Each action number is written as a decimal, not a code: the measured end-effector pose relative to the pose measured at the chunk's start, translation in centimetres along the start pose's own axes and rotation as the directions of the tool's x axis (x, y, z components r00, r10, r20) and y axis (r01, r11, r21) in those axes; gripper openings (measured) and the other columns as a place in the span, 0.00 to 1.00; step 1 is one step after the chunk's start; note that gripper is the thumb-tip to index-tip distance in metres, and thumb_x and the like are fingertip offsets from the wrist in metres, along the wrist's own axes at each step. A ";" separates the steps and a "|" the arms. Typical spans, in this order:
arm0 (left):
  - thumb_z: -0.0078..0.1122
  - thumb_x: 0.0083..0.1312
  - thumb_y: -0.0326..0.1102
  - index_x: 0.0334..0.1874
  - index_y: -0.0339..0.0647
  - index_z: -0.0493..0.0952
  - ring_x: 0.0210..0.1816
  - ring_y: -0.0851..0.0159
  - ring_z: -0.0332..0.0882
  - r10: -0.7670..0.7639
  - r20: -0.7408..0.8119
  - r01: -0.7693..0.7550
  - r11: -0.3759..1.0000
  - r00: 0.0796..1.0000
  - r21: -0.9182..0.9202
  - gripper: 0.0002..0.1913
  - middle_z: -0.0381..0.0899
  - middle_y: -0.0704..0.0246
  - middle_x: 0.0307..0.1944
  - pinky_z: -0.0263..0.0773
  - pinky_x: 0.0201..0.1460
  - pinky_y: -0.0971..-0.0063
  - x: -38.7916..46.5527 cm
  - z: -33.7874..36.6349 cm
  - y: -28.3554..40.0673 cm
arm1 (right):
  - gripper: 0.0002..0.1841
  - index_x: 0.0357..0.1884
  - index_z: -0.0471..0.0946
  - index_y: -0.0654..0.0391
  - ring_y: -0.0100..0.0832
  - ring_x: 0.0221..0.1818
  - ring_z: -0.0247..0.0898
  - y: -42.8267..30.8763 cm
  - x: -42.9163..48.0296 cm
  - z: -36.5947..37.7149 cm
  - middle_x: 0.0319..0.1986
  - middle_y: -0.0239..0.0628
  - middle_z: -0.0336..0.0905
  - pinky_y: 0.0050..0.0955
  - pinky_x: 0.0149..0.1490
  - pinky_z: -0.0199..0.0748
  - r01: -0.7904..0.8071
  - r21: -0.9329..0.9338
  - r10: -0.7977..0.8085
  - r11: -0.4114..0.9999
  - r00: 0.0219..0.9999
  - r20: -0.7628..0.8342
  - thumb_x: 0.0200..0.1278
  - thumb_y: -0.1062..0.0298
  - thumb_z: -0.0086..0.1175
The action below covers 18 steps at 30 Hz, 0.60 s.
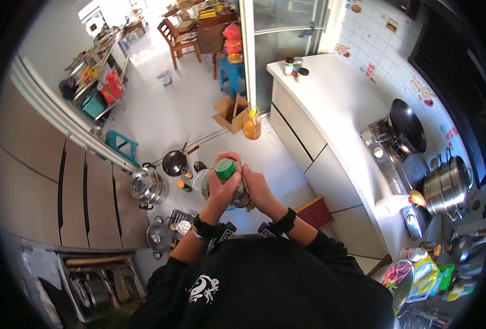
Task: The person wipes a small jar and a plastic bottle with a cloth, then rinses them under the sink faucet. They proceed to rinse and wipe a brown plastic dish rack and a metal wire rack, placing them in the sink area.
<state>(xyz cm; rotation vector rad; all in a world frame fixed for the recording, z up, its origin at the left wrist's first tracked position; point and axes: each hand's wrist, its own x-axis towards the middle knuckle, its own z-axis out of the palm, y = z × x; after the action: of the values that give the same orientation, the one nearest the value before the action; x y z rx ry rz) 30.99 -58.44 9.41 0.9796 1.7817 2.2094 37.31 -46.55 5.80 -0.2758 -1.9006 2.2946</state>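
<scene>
My left hand [221, 187] grips a bottle with a green cap [225, 169], its thumb and fingers wrapped just below the cap. Against the bottle's other side is my right hand [260, 188], fingers curled around it and partly hidden. The bottle's body shows only in the gap between my palms. Below on the floor, left of my hands, stand an orange-capped bottle [184, 186] and a dark wok [174, 163]. Clear plastic [202, 183] is partly covered by my left hand.
A steamer pot [148, 185] and a lidded pan [159, 237] sit on the floor at left. Ahead are a cardboard box [231, 112] and an oil jug [252, 127]. The white counter [317, 90] at right holds small jars [296, 68], a gas stove [397, 177] and a steel pot [447, 187].
</scene>
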 end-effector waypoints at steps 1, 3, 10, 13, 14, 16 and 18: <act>0.61 0.54 0.29 0.33 0.39 0.76 0.50 0.65 0.71 0.047 0.044 -0.050 0.996 0.998 0.068 0.06 0.75 0.64 0.51 0.66 0.57 0.68 0.8 0.6 -0.1 | 0.26 0.46 0.77 0.62 0.38 0.35 0.80 -0.3 -0.5 -1.1 0.38 0.44 0.82 0.37 0.41 0.75 -0.055 0.154 0.051 0.987 0.998 0.031 0.81 0.48 0.36; 0.63 0.51 0.30 0.33 0.40 0.76 0.52 0.61 0.69 0.138 0.135 -0.163 0.968 0.981 0.193 0.08 0.76 0.64 0.52 0.64 0.59 0.65 2.4 1.9 -0.6 | 0.28 0.48 0.78 0.61 0.32 0.35 0.79 -1.0 -1.6 -2.8 0.39 0.37 0.82 0.33 0.42 0.76 -0.157 0.393 0.125 0.906 0.987 0.105 0.81 0.46 0.34; 0.68 0.46 0.36 0.34 0.42 0.75 0.54 0.54 0.68 0.253 0.395 -0.403 0.841 0.883 0.362 0.15 0.76 0.65 0.47 0.58 0.62 0.61 6.9 10.6 -4.1 | 0.25 0.47 0.80 0.61 0.24 0.34 0.76 -1.2 -1.7 -9.9 0.37 0.32 0.82 0.30 0.36 0.75 0.113 0.140 -0.058 0.984 0.935 -0.349 0.79 0.47 0.40; 0.72 0.44 0.37 0.33 0.40 0.74 0.49 0.52 0.71 0.275 0.393 -0.421 0.835 0.877 0.354 0.17 0.75 0.63 0.42 0.65 0.55 0.60 7.7 13.5 -5.3 | 0.27 0.40 0.80 0.60 0.24 0.26 0.69 -0.8 -2.2 -16.1 0.32 0.33 0.79 0.29 0.28 0.69 -0.006 -0.449 -0.207 0.894 0.881 -0.425 0.77 0.44 0.42; 0.72 0.44 0.37 0.33 0.40 0.74 0.47 0.52 0.72 0.257 0.399 -0.395 0.864 0.880 0.314 0.17 0.75 0.63 0.41 0.67 0.53 0.60 7.8 14.3 -5.6 | 0.28 0.42 0.80 0.61 0.27 0.25 0.71 -0.8 -2.2 -18.1 0.31 0.35 0.81 0.30 0.30 0.71 -0.077 -0.423 -0.157 0.903 0.857 -0.491 0.77 0.43 0.42; 0.75 0.45 0.35 0.34 0.38 0.74 0.41 0.53 0.75 0.233 0.436 -0.372 0.889 0.869 0.266 0.19 0.75 0.62 0.39 0.72 0.44 0.64 8.5 15.4 -6.2 | 0.29 0.46 0.80 0.63 0.34 0.23 0.77 -1.2 -1.9 -21.4 0.31 0.37 0.83 0.33 0.32 0.76 -0.184 -0.386 -0.103 0.904 0.783 -0.614 0.76 0.41 0.44; 0.76 0.48 0.34 0.36 0.38 0.74 0.42 0.55 0.76 0.118 0.425 -0.188 0.974 0.897 0.126 0.19 0.75 0.62 0.39 0.73 0.45 0.66 10.0 16.5 -6.8 | 0.31 0.49 0.78 0.62 0.35 0.28 0.79 -1.8 -1.4 -23.1 0.35 0.36 0.83 0.33 0.35 0.78 -0.134 0.137 0.186 0.981 0.839 -0.512 0.74 0.38 0.44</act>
<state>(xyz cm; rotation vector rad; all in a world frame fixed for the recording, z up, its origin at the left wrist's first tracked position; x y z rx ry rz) 30.47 -37.98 8.57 1.5420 1.7490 1.7648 44.08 -24.46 3.47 -0.9721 -1.5280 2.0979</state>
